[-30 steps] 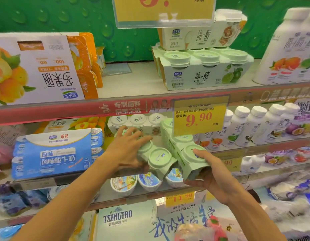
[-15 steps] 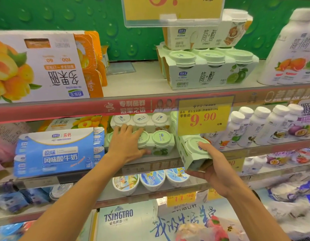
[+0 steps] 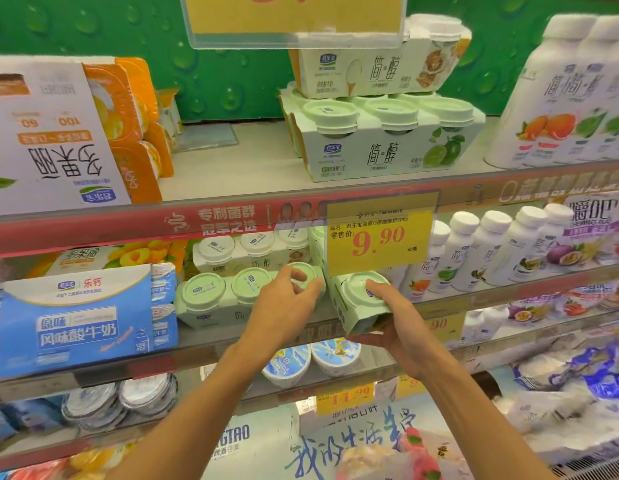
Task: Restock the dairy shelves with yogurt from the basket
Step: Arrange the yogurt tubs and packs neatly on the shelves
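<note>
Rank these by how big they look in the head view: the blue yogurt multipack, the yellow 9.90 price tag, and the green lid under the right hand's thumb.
1. blue yogurt multipack, clearly the largest.
2. yellow 9.90 price tag.
3. green lid, smallest, partly covered by the right hand.
Nearness to the camera differs somewhat, so this ranks apparent size only.

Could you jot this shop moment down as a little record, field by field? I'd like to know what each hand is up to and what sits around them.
place: chilled dairy shelves, green back wall
left hand: resting on the right end of a green-lidded yogurt pack that sits on the middle shelf
right hand: gripping a second green pack, tilted at the shelf edge
price tag: yellow, reads 9.90, hanging above the held pack
left neighbour: blue yogurt carton
right neighbour: row of white bottles
basket: not in view
</note>
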`<state>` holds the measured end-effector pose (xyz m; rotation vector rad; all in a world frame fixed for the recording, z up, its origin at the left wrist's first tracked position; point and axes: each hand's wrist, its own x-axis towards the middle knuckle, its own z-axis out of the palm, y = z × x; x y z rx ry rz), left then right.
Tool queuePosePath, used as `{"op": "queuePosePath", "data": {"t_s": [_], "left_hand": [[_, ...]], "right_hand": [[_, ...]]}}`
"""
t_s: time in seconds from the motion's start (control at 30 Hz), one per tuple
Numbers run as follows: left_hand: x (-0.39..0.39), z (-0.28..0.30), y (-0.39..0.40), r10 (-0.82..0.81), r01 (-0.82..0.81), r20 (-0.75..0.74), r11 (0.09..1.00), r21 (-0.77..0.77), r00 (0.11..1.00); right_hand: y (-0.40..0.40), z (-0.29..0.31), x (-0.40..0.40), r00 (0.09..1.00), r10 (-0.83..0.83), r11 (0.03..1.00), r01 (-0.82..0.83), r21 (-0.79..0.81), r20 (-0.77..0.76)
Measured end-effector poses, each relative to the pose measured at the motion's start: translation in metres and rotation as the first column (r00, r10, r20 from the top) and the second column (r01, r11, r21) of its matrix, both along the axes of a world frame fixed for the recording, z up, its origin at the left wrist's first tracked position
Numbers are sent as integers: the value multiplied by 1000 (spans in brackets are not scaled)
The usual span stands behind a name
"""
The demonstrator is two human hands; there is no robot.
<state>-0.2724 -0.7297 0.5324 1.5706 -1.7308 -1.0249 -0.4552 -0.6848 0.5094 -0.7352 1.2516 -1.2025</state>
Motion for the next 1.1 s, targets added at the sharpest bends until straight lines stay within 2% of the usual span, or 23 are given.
{"op": "queuePosePath", "data": {"t_s": [0.17,0.37,0.53,0.7,0.83,1.1], "left_hand": [[-10,-1,-5,-53,51,11,991,121,999],[-23,8,-8,-42,117,-260,952,282,965],[-24,3,-8,-39,155,-361,942,298,932],[-25,-6,1,-13,224,-528,914,339,849],[-25,-9,15,-63,298,-614,910,288,787],[-28,-21,42,68,204,-745,942,267,664]], "right_hand": [[-3,-6,0,1000,-6,1000,5,-8,-28],[-7,-2,1,998,-23,998,20,-65,-51],[-3,-4,8,996,-61,993,54,-103,-68],[7,-10,16,993,-73,986,58,-156,-92],[16,-13,21,992,-47,983,25,-183,-116],[31,-9,15,980,3,975,-47,-218,-197]]}}
